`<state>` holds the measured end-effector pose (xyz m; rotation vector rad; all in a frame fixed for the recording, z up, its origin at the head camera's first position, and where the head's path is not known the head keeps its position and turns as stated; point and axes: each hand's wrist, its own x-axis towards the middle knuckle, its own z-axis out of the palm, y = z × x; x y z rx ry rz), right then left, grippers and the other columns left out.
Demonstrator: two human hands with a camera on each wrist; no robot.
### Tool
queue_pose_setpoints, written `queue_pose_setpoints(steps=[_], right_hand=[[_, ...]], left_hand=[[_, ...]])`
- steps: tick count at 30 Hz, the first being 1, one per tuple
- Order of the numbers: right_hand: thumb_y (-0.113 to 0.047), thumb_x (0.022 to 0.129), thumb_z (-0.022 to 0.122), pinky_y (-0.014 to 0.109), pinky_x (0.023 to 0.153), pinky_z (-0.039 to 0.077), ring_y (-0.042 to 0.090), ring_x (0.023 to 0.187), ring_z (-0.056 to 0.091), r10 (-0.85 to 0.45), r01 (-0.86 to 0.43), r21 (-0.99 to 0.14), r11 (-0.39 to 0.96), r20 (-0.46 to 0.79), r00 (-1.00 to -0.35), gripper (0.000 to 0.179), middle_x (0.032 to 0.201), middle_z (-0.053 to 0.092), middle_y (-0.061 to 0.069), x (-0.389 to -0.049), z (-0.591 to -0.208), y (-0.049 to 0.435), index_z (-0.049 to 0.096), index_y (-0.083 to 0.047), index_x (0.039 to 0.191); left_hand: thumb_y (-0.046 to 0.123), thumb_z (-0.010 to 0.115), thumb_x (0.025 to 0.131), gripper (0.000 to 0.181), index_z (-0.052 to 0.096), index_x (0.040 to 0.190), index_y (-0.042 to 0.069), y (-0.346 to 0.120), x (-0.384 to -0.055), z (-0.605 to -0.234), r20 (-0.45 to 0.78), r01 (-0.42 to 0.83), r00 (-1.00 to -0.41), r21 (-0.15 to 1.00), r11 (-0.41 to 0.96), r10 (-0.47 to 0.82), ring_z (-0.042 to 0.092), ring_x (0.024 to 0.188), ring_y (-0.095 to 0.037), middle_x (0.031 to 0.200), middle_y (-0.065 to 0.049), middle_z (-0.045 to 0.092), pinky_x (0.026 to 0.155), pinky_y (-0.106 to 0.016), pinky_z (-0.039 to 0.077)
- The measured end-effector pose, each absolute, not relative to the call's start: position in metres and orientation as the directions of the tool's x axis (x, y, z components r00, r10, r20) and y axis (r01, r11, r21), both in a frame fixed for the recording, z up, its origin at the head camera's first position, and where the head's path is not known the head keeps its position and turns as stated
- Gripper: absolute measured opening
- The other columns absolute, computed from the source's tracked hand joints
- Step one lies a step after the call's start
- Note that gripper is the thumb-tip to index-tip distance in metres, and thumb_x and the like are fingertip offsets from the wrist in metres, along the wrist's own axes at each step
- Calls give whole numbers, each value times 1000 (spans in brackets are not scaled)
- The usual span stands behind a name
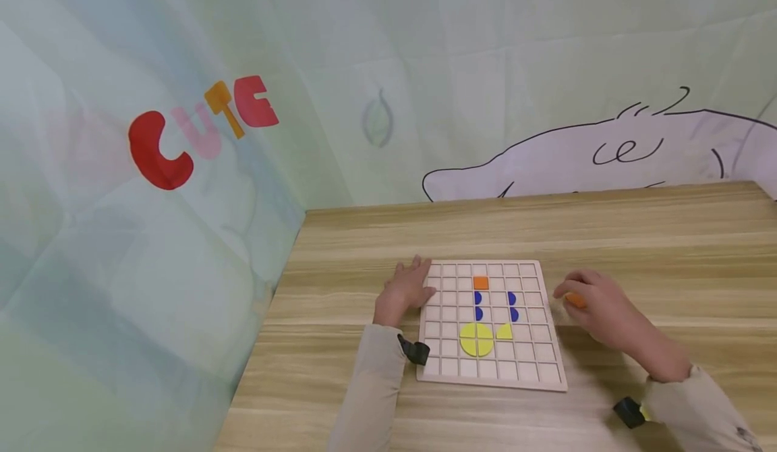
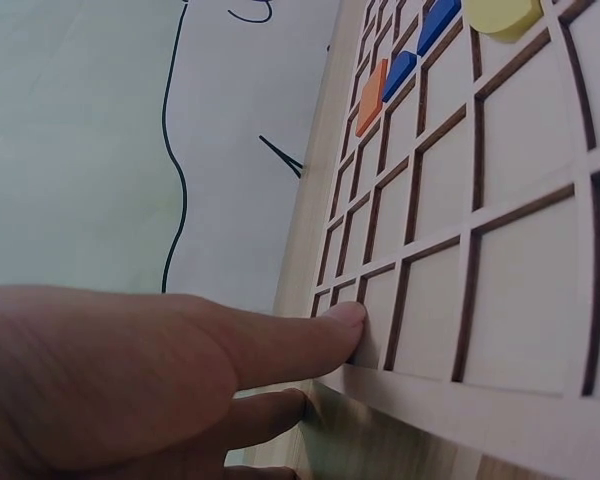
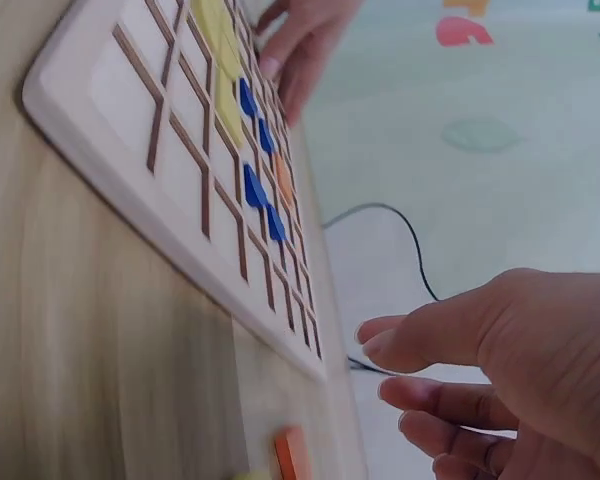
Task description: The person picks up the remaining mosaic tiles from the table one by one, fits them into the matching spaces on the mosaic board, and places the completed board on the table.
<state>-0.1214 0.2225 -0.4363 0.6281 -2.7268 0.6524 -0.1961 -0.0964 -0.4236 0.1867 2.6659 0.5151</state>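
Note:
A pale wooden grid board (image 1: pixel 449 369) lies on the table. It bears an orange square (image 1: pixel 481 283), several blue half-round pieces (image 1: pixel 478 298), a yellow circle made of quarter pieces (image 1: pixel 469 347) and one separate yellow quarter (image 1: pixel 505 332). My left hand (image 1: pixel 403 291) rests at the board's left edge, its thumb (image 2: pixel 345 315) on the frame and the other fingers outside. To the right of the board, my right hand (image 1: pixel 601 310) hovers with loosely bent fingers and nothing visible between them (image 3: pixel 510 370). Below it an orange piece (image 3: pixel 292 455) shows on the table.
A bit of yellow (image 3: pixel 250 476) shows beside the loose orange piece. The wood-grain table (image 1: pixel 364 236) meets a printed curtain (image 1: pixel 340 101) at the back and left. Dark bands (image 1: pixel 415 351) sit on both wrists.

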Motion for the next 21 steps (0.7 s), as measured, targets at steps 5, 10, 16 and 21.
queue_pose_setpoints(steps=[5,10,16,21], right_hand=[[4,69,77,50,72,47,34,85,57,-332,-446,-351,823,341,-880,19,90,64,12,-120,-439,239,71,-7,83],[2,68,78,52,76,45,33,85,56,-307,-399,-348,848,291,-906,18,90,63,11,-115,-443,250,71,-8,81],[-6,71,80,54,80,42,38,91,53,-272,-319,-352,880,178,-946,15,96,62,16,-106,-446,259,69,-11,80],[-18,71,81,55,75,42,42,91,53,-255,-288,-336,897,140,-957,18,99,61,19,-98,-447,263,66,-14,79]], left_hand=[[25,52,98,61,25,153,17,-96,-196,-422,-379,52,-902,382,923,208,6,147,-40,161,-6,12,112,-68,15],[24,52,98,61,25,153,16,-96,-197,-423,-374,65,-902,378,924,216,7,147,-41,161,-7,13,112,-67,15],[25,52,98,61,25,153,15,-97,-198,-424,-367,81,-902,377,923,229,8,146,-42,161,-9,14,112,-67,15],[25,52,98,62,25,153,15,-98,-198,-424,-372,80,-900,375,924,229,7,146,-42,161,-8,13,112,-67,15]])
